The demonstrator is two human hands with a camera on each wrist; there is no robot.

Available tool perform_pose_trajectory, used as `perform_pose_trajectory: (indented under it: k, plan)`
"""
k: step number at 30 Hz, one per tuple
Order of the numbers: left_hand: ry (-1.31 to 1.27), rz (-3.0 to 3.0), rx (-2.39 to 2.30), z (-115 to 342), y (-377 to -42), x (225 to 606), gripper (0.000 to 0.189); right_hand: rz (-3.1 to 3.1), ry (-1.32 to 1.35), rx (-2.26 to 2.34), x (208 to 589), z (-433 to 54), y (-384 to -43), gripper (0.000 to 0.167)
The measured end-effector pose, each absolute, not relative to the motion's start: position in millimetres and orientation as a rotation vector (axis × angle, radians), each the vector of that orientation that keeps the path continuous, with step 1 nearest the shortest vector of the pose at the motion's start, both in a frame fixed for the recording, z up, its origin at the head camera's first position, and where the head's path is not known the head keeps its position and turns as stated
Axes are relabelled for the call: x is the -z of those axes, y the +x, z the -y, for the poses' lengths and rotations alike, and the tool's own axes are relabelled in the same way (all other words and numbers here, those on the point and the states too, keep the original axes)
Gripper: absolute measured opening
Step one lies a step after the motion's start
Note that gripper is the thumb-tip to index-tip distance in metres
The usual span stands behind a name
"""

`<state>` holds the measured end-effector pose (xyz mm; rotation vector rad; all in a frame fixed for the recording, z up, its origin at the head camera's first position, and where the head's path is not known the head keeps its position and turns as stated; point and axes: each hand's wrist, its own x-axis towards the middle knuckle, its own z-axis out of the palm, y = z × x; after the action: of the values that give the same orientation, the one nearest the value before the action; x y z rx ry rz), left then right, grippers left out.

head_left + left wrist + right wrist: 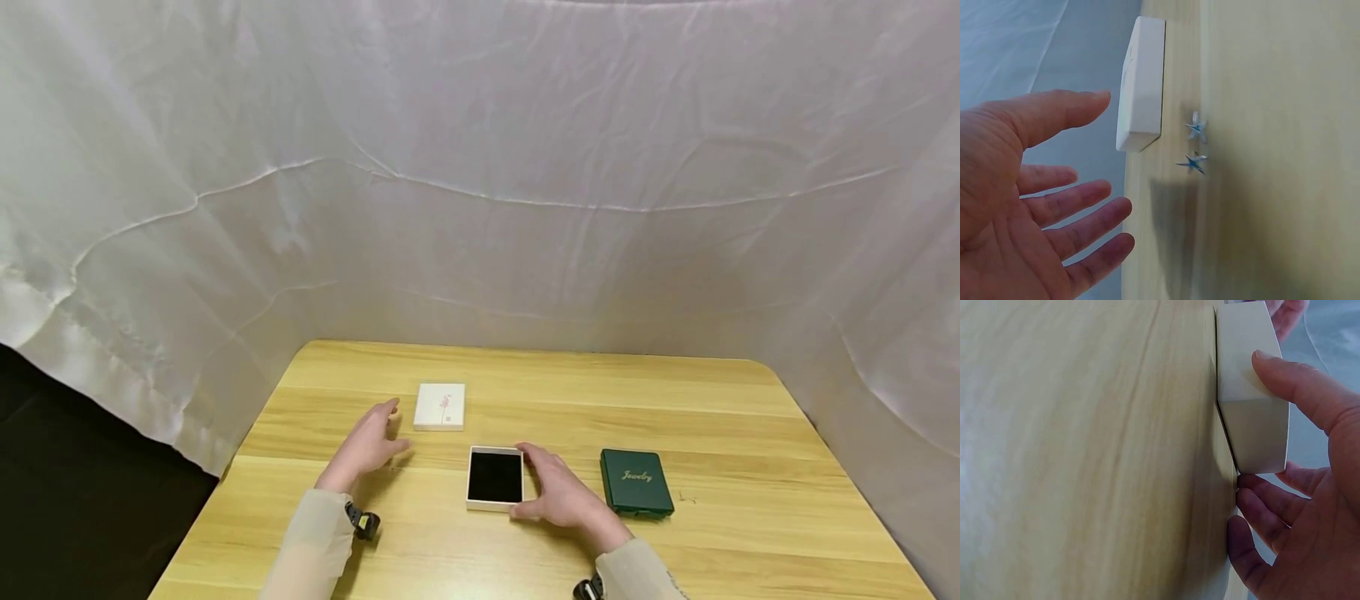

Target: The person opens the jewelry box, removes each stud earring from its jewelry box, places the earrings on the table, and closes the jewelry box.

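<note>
A small open white box (495, 506) with a black inner pad lies on the table. My right hand (561, 493) grips it from the right, with the thumb at its near side and fingers at the far side. In the right wrist view, the thumb touches the white wall (1250, 356). My left hand (365, 447) hovers with fingers spread, holding nothing, left of a flat white lid (431, 407) with a pink flower print. Two blue-and-silver starfish earrings (1196, 128) lie beside the lid in the left wrist view.
A green jewelry box (637, 483) with gold lettering lies closed to the right of my right hand. Something small and thin (687, 499) lies just beyond it. The wooden table (675, 400) ends at a pale curtain (525, 258) behind.
</note>
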<state>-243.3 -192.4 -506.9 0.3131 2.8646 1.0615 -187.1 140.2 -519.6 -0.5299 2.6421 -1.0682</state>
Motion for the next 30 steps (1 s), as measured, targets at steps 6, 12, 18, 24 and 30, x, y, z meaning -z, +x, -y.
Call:
perform_pose_trajectory:
  k: [6, 12, 18, 24, 30]
  plan:
    - [0.339, -2.852, -0.995, 185, -259, 502, 0.090, -2.645, -0.538, 1.075, 520, -139, -186, 0.094]
    - [0.339, -2.824, -0.955, 177, -272, 500, 0.103, -2.638, -0.532, 1.082, 519, -139, -186, 0.094]
    - [0.334, -2.798, -0.906, 172, -283, 500, 0.110, -2.641, -0.530, 1.085, 519, -139, -184, 0.094]
    - [0.345, -2.786, -0.909, 169, -290, 503, 0.111, -2.637, -0.528, 1.082, 518, -138, -184, 0.095]
    - [0.392, -2.782, -0.904, 167, -297, 508, 0.110, -2.629, -0.519, 1.081, 517, -138, -183, 0.095]
